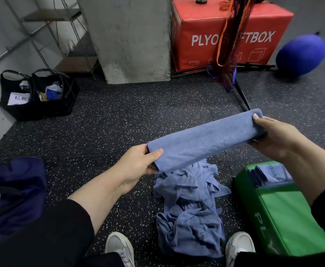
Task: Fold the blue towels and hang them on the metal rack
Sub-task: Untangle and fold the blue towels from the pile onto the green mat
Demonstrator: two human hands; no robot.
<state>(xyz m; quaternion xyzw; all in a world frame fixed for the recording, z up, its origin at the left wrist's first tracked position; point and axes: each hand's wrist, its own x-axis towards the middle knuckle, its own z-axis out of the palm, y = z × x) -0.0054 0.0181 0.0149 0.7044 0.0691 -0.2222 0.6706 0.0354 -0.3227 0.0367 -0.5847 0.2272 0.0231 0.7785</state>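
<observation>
A folded blue towel (206,139) stretches as a long band in the air between my hands, slanting up to the right. My left hand (138,162) grips its lower left end, thumb on top. My right hand (275,135) grips its upper right end. Under it a pile of crumpled blue towels (190,207) lies on the floor between my shoes. Several folded blue towels (267,175) rest on the green box at right. A metal rack (48,29) with wooden shelves stands at the far left by the wall.
A green foam box (285,214) sits at my right and a red plyo box (233,33) at the back. A concrete pillar (131,37), black bags (38,95), a dark blue bag (13,191), a blue ball (300,54) and a stand's black bars (242,97) surround the speckled floor.
</observation>
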